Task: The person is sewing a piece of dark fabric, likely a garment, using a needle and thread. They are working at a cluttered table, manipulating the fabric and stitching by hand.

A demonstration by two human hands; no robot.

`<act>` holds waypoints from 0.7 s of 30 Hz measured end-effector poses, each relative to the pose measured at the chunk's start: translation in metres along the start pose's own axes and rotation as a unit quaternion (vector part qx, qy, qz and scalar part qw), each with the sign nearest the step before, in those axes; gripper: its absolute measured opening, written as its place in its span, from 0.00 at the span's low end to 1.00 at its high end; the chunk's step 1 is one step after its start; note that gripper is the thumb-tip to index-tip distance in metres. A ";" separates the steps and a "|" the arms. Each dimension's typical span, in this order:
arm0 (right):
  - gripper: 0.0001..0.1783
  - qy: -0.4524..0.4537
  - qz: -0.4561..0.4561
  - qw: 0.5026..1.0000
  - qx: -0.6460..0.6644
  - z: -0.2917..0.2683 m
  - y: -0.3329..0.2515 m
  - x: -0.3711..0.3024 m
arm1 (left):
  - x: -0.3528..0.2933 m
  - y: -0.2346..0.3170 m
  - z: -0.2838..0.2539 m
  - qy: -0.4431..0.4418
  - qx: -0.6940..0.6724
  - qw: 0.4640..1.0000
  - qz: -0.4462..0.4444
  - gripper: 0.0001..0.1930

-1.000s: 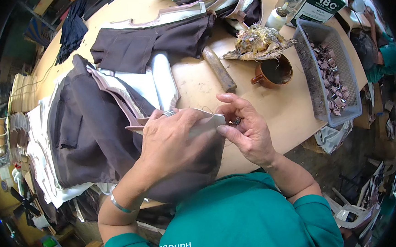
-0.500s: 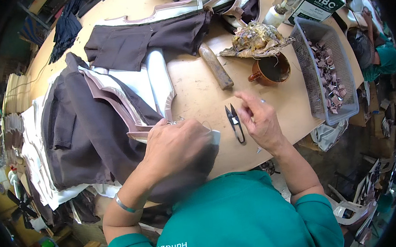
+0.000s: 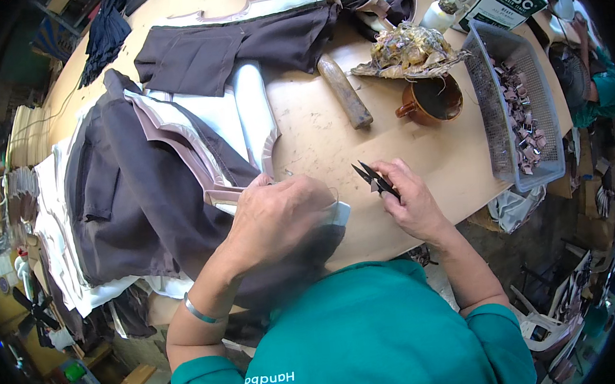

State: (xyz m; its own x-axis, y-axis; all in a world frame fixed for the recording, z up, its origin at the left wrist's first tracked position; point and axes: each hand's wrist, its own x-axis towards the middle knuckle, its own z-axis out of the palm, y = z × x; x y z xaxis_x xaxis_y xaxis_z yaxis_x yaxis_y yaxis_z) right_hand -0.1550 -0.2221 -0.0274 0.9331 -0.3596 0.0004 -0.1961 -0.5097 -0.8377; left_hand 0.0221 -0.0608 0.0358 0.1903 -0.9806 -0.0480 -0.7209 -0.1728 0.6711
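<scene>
- The left hand lies flat and spread on a piece of dark cloth at the near edge of the table, pressing it down; the fingers are apart and grip nothing.
- The right hand is closed around small black thread snips, just to the right of the cloth, blades pointing away from the person.
- A fine thread seems to run from the cloth toward the snips, though it is too thin to be sure.
- For a clean cut, I would judge it best to keep the cloth pinned flat, pull the thread taut and bring the blade tips close to the cloth without nicking it.
- Beyond the cloth, further up the table, lie a wooden handle and a brown mug; right of the mug stands a grey basket of small pieces.
- Left of the cloth, more dark fabric is piled.
</scene>
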 end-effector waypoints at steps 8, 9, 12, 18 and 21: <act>0.30 -0.090 0.177 0.898 0.392 -0.008 -0.021 0.008 | 0.000 -0.003 -0.004 0.039 -0.074 0.996 0.012 0.12; 0.30 -0.099 0.186 0.891 0.402 -0.009 -0.023 0.009 | 0.000 -0.003 -0.002 0.043 -0.104 0.994 -0.002 0.13; 0.29 -0.111 0.176 0.897 0.391 -0.012 -0.020 0.013 | -0.001 -0.003 -0.001 0.047 -0.126 0.991 -0.013 0.14; 0.33 -0.144 0.108 0.933 0.310 -0.004 -0.020 0.017 | 0.000 -0.007 0.002 0.044 -0.141 0.989 -0.013 0.18; 0.34 -0.156 0.068 0.957 0.233 -0.001 -0.022 0.021 | 0.002 -0.005 -0.001 0.030 -0.135 0.990 -0.013 0.20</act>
State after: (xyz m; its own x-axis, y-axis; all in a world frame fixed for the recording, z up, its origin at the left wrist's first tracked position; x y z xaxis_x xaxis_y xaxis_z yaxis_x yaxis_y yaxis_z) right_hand -0.1320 -0.2196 -0.0084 0.9671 -0.1106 -0.2290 -0.2349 -0.0441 -0.9710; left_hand 0.0266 -0.0615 0.0331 0.2520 -0.9673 -0.0298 -0.5126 -0.1595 0.8437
